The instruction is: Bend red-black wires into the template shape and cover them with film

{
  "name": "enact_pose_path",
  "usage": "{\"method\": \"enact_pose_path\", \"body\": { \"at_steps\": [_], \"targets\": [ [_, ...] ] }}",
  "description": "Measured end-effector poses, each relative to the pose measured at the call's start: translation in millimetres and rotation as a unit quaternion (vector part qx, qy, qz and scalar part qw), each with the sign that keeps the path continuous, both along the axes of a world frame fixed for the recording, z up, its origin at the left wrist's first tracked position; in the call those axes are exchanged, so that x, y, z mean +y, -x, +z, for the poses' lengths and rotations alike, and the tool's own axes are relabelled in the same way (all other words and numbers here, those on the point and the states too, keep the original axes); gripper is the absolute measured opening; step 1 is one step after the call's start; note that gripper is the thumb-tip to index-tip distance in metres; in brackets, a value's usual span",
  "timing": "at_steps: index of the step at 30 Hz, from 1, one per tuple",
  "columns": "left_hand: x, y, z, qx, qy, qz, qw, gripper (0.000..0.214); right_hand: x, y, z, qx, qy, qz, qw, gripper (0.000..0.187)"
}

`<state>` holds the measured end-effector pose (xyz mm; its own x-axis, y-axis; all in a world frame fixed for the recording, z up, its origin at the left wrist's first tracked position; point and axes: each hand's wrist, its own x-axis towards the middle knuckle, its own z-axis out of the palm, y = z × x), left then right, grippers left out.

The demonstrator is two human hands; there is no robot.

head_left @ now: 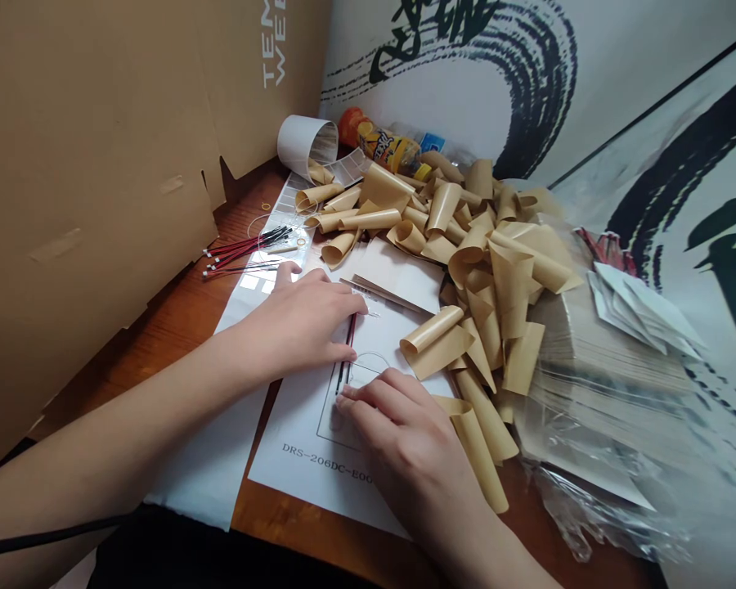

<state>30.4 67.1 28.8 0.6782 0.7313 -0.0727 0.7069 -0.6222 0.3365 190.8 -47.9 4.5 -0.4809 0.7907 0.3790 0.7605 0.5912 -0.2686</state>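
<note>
The left hand (300, 321) lies flat with its fingers together, and its fingertips reach the upper part of a thin red-and-black lead (347, 348). The right hand (401, 429) comes in from below, its fingers curled slightly and fingertips (346, 400) pressing near the lead's lower end. The two hands are apart but close, with the lead running between them; whether either hand truly pinches it or only holds it down, I cannot tell. The lead lies on a white printed sheet (319, 462) marked "DRS-206DC-E00", the rest of the code hidden by the right hand, and beside a thin printed outline (326, 421). Curled tan backing strips (466, 245) are heaped just beyond, with two resting on the sheet (429, 342). Further left, a bundle of similar red-and-black leads (245, 249) lies on a label sheet (285, 221), near a white label roll (303, 143). To the right sits a stack of sheets in clear plastic (601, 384). The main risk seems to be the thin lead rolling or slipping out of line if finger pressure eases. A strip sliding off the springy heap could also nudge it, or cover the outline.
</note>
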Motion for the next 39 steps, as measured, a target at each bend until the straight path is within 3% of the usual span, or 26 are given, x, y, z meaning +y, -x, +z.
{"method": "enact_pose_path", "body": {
  "at_steps": [14, 23, 31, 39],
  "targets": [
    [-2.4, -0.3, -0.9, 0.008, -0.001, -0.006, 1.0, 0.034, -4.5, 4.7, -3.3, 0.007, 0.021, 0.012, 1.0, 0.027],
    [-1.3, 0.3, 0.2, 0.014, 0.008, -0.019, 1.0, 0.035, 2.2, -0.9, 10.5, 0.074, 0.041, -0.086, 0.993, 0.015],
    [-1.1, -0.2, 1.0, 0.025, 0.011, -0.012, 1.0, 0.037, 5.3, -0.1, 0.4, 0.041, 0.093, -0.075, 0.992, 0.011],
    [-1.5, 0.1, 1.8, 0.027, 0.012, -0.012, 1.0, 0.041, 5.0, 5.6, -1.6, 0.026, 0.054, -0.086, 0.995, 0.017]
  ]
}}
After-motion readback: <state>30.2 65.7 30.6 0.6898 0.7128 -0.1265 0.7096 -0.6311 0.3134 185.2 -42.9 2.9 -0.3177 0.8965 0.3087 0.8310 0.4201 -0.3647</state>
